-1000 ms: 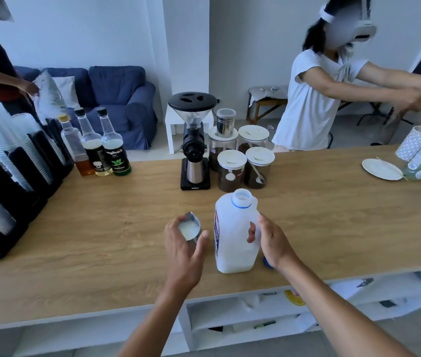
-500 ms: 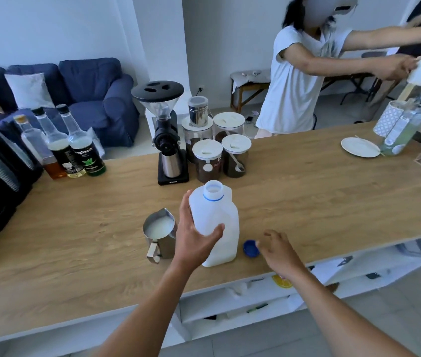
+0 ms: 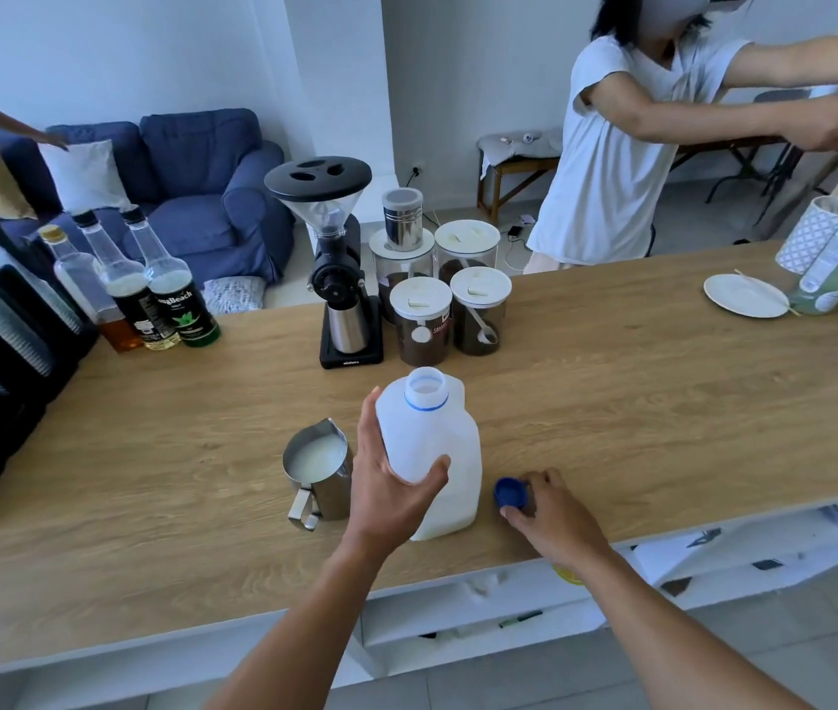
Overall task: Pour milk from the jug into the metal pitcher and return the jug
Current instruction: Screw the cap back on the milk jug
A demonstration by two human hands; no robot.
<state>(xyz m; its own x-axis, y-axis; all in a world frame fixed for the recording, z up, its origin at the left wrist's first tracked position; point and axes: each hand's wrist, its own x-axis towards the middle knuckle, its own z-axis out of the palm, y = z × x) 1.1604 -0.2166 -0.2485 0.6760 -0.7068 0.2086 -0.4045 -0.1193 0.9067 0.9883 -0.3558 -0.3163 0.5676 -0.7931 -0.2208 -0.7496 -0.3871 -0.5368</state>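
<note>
Standing upright on the wooden bench, uncapped, the milk jug sits near the front edge w/ the left hand wrapped round its side, thumb across the front. Just left of it, touching the hand's back, is the metal pitcher, milk inside, handle facing the person. Right of the jug, the right hand pinches the blue cap on the bench top. Behind: coffee grinder & lidded jars.
</note>
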